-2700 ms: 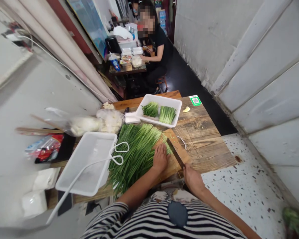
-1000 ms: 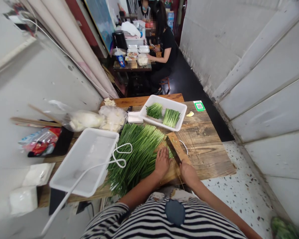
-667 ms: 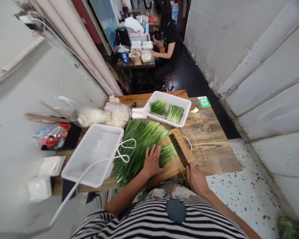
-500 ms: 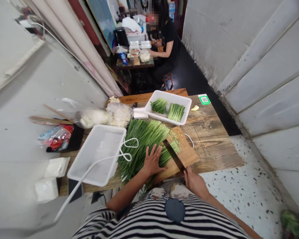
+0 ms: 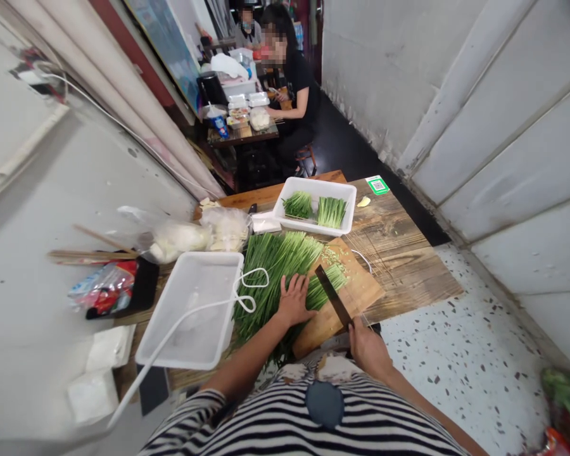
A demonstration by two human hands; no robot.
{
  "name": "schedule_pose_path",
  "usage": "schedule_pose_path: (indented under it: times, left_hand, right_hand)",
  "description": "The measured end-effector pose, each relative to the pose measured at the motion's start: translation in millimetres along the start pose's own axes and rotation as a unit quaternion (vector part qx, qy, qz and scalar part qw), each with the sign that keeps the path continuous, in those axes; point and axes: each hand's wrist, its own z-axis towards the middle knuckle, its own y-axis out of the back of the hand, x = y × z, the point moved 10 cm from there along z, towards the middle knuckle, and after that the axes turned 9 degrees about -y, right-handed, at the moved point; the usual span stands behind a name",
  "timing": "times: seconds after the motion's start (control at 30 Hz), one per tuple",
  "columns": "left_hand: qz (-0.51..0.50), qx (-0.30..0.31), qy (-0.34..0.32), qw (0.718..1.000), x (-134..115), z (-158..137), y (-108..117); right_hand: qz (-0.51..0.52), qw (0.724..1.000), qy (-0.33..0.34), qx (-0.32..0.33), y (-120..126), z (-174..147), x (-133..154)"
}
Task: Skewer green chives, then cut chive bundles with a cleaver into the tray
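A big pile of green chives (image 5: 273,269) lies across a wooden cutting board (image 5: 356,297) on a wooden table (image 5: 399,253). My left hand (image 5: 294,299) presses flat on the chives, fingers spread. My right hand (image 5: 367,345) grips the handle of a cleaver (image 5: 332,294), whose blade stands on the board just right of my left hand, beside the cut chive ends (image 5: 335,275). Small chopped bits lie on the board's far end.
A white tray (image 5: 344,212) with two bundles of cut chives stands behind the board. An empty white tray (image 5: 192,310) with a white cable (image 5: 237,297) over it sits to the left. Plastic bags (image 5: 194,234), chopsticks and packets lie at far left. A person sits at a far table.
My left hand slid back along the chives and spread its fingers. The cleaver lifted, came down through the chive ends, and now stands a little further right on the board. The camera shifted.
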Motion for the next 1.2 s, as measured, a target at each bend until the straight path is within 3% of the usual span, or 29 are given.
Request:
schedule_pose_path:
  times: [0.13, 0.3, 0.37, 0.53, 0.73, 1.2]
  left_hand:
    - [0.012, 0.0, 0.011, 1.0, 0, 3, 2]
    - [0.04, 0.006, -0.038, 0.998, -25, 5, -1]
    - [0.048, 0.007, -0.027, 0.998, -30, 3, -4]
    - [0.064, 0.004, 0.033, 0.997, -14, -10, -4]
    - [0.077, 0.01, -0.009, 0.997, -7, -22, -3]
    - [0.105, -0.01, -0.026, 0.994, -15, -25, -16]
  right_hand:
    - [0.014, 1.0, -0.014, -0.011, 2, -2, -7]
    - [0.022, 1.0, -0.006, 0.014, -1, -5, -5]
    - [0.022, 0.999, 0.001, 0.023, -3, -5, -2]
    - [0.017, 0.998, 0.029, 0.044, -11, -4, 7]
    - [0.005, 0.997, 0.039, 0.064, -17, -3, 15]
    - [-0.039, 0.995, 0.019, 0.086, -27, 7, 20]
